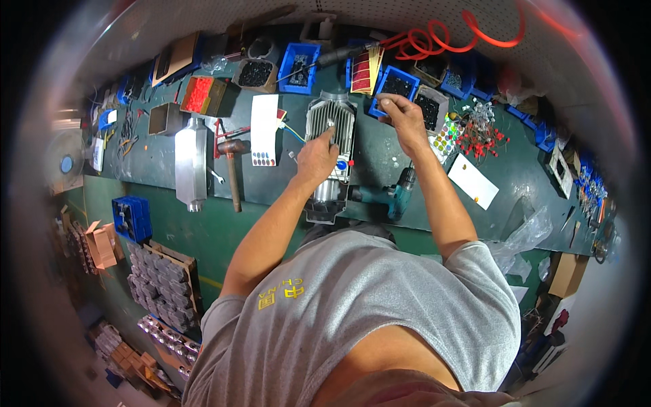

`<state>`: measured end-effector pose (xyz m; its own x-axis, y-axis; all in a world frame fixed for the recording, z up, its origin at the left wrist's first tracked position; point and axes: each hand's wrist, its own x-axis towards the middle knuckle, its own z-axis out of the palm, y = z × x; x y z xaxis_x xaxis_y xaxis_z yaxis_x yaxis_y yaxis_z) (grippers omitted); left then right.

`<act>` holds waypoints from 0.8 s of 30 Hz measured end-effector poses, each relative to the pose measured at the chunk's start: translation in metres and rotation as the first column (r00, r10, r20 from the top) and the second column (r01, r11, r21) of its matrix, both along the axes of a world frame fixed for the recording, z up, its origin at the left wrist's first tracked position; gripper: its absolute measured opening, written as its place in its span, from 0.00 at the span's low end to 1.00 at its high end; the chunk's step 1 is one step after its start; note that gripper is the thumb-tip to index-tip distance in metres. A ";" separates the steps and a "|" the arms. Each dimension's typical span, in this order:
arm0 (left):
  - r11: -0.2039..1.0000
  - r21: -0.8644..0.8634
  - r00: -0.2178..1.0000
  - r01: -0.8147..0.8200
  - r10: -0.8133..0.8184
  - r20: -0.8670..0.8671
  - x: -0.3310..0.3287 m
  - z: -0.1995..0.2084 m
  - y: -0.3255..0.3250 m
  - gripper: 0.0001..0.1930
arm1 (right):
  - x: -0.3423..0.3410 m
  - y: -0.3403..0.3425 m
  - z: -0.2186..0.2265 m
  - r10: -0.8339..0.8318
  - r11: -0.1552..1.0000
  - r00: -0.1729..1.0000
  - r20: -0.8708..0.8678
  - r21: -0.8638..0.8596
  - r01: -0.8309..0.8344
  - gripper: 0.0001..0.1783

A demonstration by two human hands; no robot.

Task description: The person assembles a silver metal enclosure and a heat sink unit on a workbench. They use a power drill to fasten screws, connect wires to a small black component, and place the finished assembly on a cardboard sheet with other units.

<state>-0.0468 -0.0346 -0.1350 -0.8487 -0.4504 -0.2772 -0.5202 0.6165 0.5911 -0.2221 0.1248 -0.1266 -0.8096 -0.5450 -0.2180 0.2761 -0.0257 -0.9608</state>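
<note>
A finned grey metal motor housing (328,108) lies lengthwise before me on the bench, a blue round part on its right side. My left hand (317,159) rests on it, its index finger stretched out onto a small pale spot on the fins. No held thing shows in that hand. Up and to the right, my right hand (405,124) is raised with thumb and fingertips pinched together; what they hold, if anything, is too small to make out. Behind these fingers is a blue bin (395,85) of small black parts. Below lies a teal cordless drill (390,197).
Left of the housing lie a white sticker sheet (265,129), a hammer (233,173) and a silver metal housing (192,165). Bins of small parts line the back, among them a red-filled box (198,95). Red-tipped wires (483,139) and a white card (473,181) lie right. A coiled red hose (441,37) hangs above.
</note>
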 end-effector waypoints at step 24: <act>1.000 0.009 1.000 -0.007 0.007 0.007 0.000 -0.003 -0.001 0.25 | -0.047 -0.071 -0.059 0.227 0.968 0.948 -0.225 0.163 -0.193 0.09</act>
<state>-0.0470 -0.0353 -0.1380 -0.8433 -0.4542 -0.2874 -0.5291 0.6073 0.5926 -0.2695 0.0539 -0.1859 -0.7172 -0.6871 -0.1163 0.0222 0.1442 -0.9893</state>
